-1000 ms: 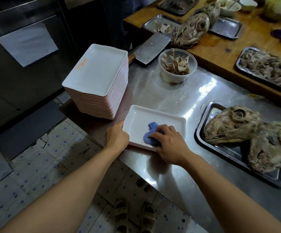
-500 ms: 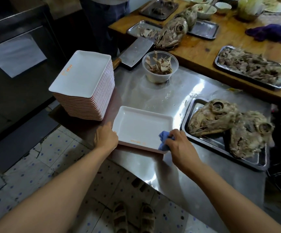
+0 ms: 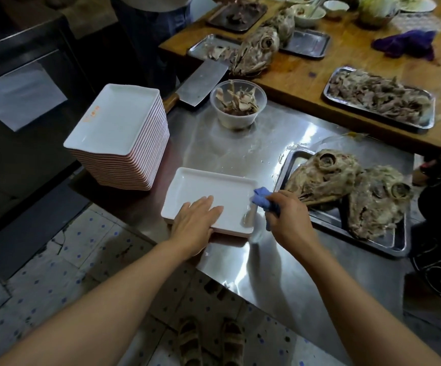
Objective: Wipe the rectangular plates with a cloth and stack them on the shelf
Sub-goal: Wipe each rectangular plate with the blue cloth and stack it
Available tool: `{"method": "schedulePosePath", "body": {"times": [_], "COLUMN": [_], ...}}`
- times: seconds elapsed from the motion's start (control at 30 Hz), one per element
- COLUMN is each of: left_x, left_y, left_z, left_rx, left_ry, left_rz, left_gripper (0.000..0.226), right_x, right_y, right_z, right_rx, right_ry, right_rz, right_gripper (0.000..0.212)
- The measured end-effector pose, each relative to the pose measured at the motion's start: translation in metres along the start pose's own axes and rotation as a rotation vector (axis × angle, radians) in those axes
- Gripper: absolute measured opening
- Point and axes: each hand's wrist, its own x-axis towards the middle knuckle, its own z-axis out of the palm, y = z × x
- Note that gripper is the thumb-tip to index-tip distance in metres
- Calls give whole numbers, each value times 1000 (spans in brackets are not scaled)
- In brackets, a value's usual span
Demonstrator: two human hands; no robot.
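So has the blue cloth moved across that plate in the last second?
Yes. The blue cloth went from the middle of the plate to its right edge, nearer the metal tray.

Bare steel (image 3: 230,143) (plate stack (image 3: 124,143) left, tray (image 3: 346,225) right) offers passage.

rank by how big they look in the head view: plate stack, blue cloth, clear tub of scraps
1. plate stack
2. clear tub of scraps, though it sits farther from the camera
3. blue cloth, partly hidden in the right hand
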Motion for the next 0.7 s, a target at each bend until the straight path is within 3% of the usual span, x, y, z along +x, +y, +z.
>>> {"method": "schedulePosePath", "body": {"times": [0.13,0.3,0.5,0.7], "left_x": [-6,-9,-3,-25], "left_y": [2,5,12,-9], "left_z": [-2,-29,-79,-123], "left_rx": [47,-112,-135,-562], "left_ry": [100,235,428,555], "left_rz": [51,125,73,-90], "left_gripper": [47,33,20,13], "right_x": [-6,-7,-1,7], "right_y": [3,3,-17,-59], "right_z": [-3,-11,-23,-35], "right_rx": [71,114,185,263], "right_ry": [59,121,226,265], "right_rz": [31,43,-17,-118], "right_gripper": [19,21,20,23]}}
